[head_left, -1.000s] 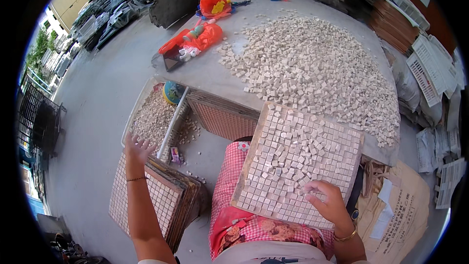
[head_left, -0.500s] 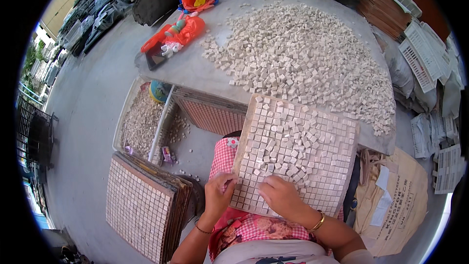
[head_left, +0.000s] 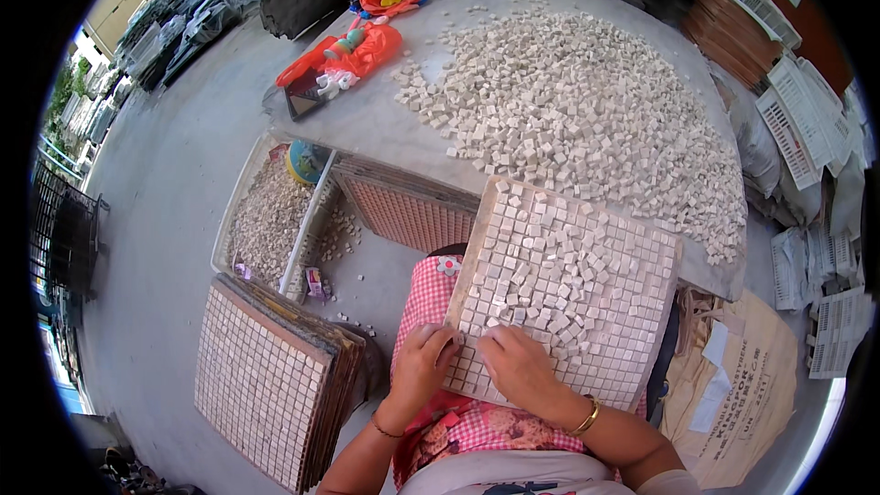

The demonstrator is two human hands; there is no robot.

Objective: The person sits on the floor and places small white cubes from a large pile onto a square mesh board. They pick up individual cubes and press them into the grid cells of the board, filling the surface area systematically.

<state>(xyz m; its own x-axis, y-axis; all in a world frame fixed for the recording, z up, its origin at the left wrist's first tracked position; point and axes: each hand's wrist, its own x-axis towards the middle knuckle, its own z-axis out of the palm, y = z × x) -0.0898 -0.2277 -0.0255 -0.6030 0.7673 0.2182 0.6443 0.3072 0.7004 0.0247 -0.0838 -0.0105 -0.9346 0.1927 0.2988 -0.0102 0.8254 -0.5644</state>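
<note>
A: What is the setting?

B: A grey concrete floor (head_left: 156,247) fills the left of the frame, and a round grey table (head_left: 385,133) spreads across the upper centre, heaped with loose pale stone cubes (head_left: 587,110).

A: And the hands?

B: Both sit low in the centre. The left hand (head_left: 423,359) has its fingers curled down on the lower left edge of the square mosaic tray (head_left: 568,289); whether it pinches a cube, I cannot tell. The right hand (head_left: 519,368) lies flat, fingers spread, on the tray's bottom rows, gripping nothing visible.

A: Where does the tray rest?

B: On the lap, over a pink checked cloth (head_left: 426,293), its far edge against the table.

A: Further out?

B: A stack of finished mosaic sheets (head_left: 261,385) lower left, a white bin of small chips (head_left: 266,220) above it, and orange plastic bags (head_left: 357,46) at the top.
</note>
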